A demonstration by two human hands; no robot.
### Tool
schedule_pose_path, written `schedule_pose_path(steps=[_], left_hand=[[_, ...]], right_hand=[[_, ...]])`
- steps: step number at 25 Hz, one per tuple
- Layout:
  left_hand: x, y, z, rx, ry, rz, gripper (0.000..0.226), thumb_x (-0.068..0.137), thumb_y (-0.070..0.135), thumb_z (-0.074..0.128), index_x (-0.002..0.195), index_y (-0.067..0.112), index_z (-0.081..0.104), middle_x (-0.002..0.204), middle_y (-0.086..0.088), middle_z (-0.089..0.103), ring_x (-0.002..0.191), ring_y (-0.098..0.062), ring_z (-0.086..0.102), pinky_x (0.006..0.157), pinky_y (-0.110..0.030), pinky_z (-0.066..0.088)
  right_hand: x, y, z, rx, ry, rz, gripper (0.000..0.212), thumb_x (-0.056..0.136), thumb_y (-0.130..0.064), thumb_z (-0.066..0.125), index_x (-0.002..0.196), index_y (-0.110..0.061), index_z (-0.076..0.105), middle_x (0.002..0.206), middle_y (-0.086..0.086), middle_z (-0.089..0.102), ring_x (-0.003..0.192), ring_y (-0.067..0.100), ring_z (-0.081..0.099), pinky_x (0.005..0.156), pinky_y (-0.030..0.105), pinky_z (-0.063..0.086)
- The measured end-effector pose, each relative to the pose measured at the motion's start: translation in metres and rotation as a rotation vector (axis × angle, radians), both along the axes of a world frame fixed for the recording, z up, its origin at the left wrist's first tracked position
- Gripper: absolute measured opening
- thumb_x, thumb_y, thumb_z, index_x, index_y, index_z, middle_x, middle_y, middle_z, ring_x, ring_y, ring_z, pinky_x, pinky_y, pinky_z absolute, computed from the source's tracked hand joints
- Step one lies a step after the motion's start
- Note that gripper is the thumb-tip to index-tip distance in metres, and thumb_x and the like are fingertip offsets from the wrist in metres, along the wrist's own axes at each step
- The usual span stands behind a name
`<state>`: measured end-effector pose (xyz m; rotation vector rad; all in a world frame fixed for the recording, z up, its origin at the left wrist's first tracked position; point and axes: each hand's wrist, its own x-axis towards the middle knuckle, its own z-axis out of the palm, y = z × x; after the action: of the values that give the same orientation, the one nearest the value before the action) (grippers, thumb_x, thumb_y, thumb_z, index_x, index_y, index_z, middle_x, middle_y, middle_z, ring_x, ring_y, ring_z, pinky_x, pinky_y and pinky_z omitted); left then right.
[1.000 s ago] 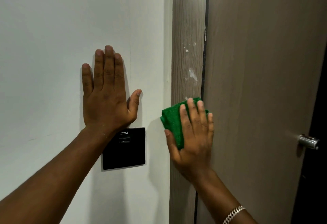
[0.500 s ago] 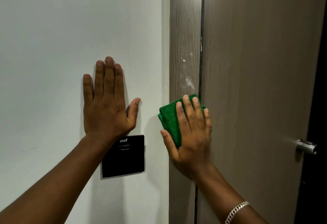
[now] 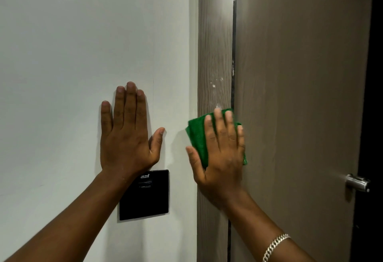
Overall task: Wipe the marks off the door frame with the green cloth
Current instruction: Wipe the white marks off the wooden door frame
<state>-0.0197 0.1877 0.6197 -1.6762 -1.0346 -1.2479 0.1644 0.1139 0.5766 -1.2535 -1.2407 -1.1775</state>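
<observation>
The grey wood-grain door frame (image 3: 214, 40) runs upright through the middle of the view. Small white marks (image 3: 214, 84) speckle it just above the folded green cloth (image 3: 196, 135). My right hand (image 3: 221, 152) lies flat over the cloth and presses it against the frame, fingers pointing up; the cloth's top edge covers the lowest white mark. My left hand (image 3: 128, 135) rests flat on the white wall (image 3: 83, 54) left of the frame, fingers spread, holding nothing.
A black square wall panel (image 3: 149, 197) sits under my left wrist. Right of the frame stands the brown door (image 3: 300, 96) with a metal handle (image 3: 357, 183) at its right edge, beside a dark gap.
My right hand has slid the cloth up the frame until it covers the larger white smear. The view has tilted up slightly, so both hands sit lower in frame.
</observation>
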Motion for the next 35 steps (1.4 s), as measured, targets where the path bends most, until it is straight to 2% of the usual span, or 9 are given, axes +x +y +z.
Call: schedule_pose_path(steps=[5, 8, 11, 15, 18, 21, 28, 31, 35], left_hand=[[0.000, 0.000, 0.000, 0.002, -0.002, 0.002, 0.085, 0.092, 0.056, 0.025, 0.155, 0.005, 0.001, 0.166, -0.018, 0.002, 0.154, -0.032, -0.001, 0.124, -0.051, 0.000], [-0.001, 0.000, 0.000, -0.006, 0.004, -0.009, 0.086, 0.092, 0.056, 0.027, 0.155, 0.005, 0.000, 0.166, -0.017, 0.000, 0.154, -0.032, -0.001, 0.125, -0.052, 0.002], [-0.001, 0.001, 0.000, -0.006, 0.002, -0.003, 0.086, 0.091, 0.056, 0.026, 0.155, 0.005, 0.000, 0.166, -0.017, 0.000, 0.154, -0.032, -0.001, 0.125, -0.051, 0.001], [-0.002, 0.001, 0.000, -0.002, 0.007, -0.003, 0.086, 0.091, 0.056, 0.026, 0.155, 0.005, 0.001, 0.166, -0.017, 0.001, 0.154, -0.032, 0.000, 0.125, -0.051, 0.001], [-0.001, 0.001, -0.001, -0.004, 0.008, -0.001, 0.086, 0.091, 0.056, 0.026, 0.155, 0.004, 0.002, 0.166, -0.017, 0.001, 0.154, -0.032, 0.001, 0.125, -0.051, 0.001], [-0.001, 0.001, -0.001, -0.005, 0.011, 0.006, 0.086, 0.091, 0.056, 0.028, 0.155, 0.004, 0.002, 0.166, -0.017, 0.001, 0.154, -0.032, 0.001, 0.124, -0.051, 0.003], [-0.002, 0.001, 0.000, -0.009, 0.011, -0.002, 0.086, 0.090, 0.056, 0.027, 0.155, 0.005, 0.004, 0.166, -0.016, 0.002, 0.154, -0.032, 0.002, 0.125, -0.051, 0.004], [-0.002, 0.002, 0.000, -0.006, 0.011, 0.003, 0.085, 0.090, 0.056, 0.026, 0.155, 0.004, 0.005, 0.166, -0.017, 0.003, 0.154, -0.033, 0.002, 0.125, -0.052, 0.004], [-0.002, 0.001, 0.000, 0.000, 0.015, -0.004, 0.086, 0.090, 0.054, 0.032, 0.155, 0.004, 0.005, 0.166, -0.018, 0.004, 0.154, -0.033, 0.002, 0.124, -0.054, 0.007]], right_hand=[[0.003, -0.003, 0.012, 0.002, 0.056, 0.022, 0.067, 0.098, -0.051, 0.037, 0.151, -0.010, 0.030, 0.162, 0.010, 0.026, 0.154, 0.026, 0.013, 0.125, 0.050, 0.013], [0.005, -0.003, 0.014, -0.050, -0.109, 0.001, 0.067, 0.098, -0.051, 0.038, 0.151, -0.011, 0.030, 0.162, 0.010, 0.026, 0.153, 0.026, 0.014, 0.124, 0.052, 0.015], [0.005, -0.004, 0.027, -0.006, 0.050, 0.016, 0.069, 0.097, -0.053, 0.036, 0.151, -0.010, 0.029, 0.163, 0.010, 0.024, 0.154, 0.025, 0.012, 0.124, 0.052, 0.014], [0.004, -0.001, 0.031, -0.056, -0.159, -0.013, 0.071, 0.096, -0.054, 0.039, 0.152, -0.011, 0.028, 0.163, 0.010, 0.024, 0.154, 0.026, 0.013, 0.124, 0.054, 0.016], [0.006, -0.002, 0.043, 0.005, 0.024, -0.002, 0.073, 0.096, -0.055, 0.037, 0.152, -0.010, 0.026, 0.163, 0.010, 0.022, 0.154, 0.025, 0.011, 0.125, 0.051, 0.012], [0.009, -0.001, 0.044, -0.055, -0.158, -0.049, 0.076, 0.095, -0.056, 0.039, 0.153, -0.010, 0.024, 0.164, 0.010, 0.020, 0.154, 0.025, 0.010, 0.125, 0.052, 0.011], [0.020, -0.004, 0.062, -0.067, -0.201, -0.069, 0.077, 0.094, -0.057, 0.040, 0.152, -0.009, 0.025, 0.164, 0.010, 0.021, 0.154, 0.025, 0.011, 0.124, 0.054, 0.014], [0.019, -0.004, 0.072, -0.034, -0.029, -0.014, 0.078, 0.094, -0.057, 0.039, 0.153, -0.009, 0.021, 0.165, 0.009, 0.018, 0.154, 0.024, 0.007, 0.125, 0.051, 0.010], [0.017, -0.005, 0.068, -0.093, -0.301, -0.048, 0.078, 0.093, -0.056, 0.044, 0.152, -0.009, 0.026, 0.163, 0.011, 0.022, 0.154, 0.025, 0.013, 0.123, 0.054, 0.018]])
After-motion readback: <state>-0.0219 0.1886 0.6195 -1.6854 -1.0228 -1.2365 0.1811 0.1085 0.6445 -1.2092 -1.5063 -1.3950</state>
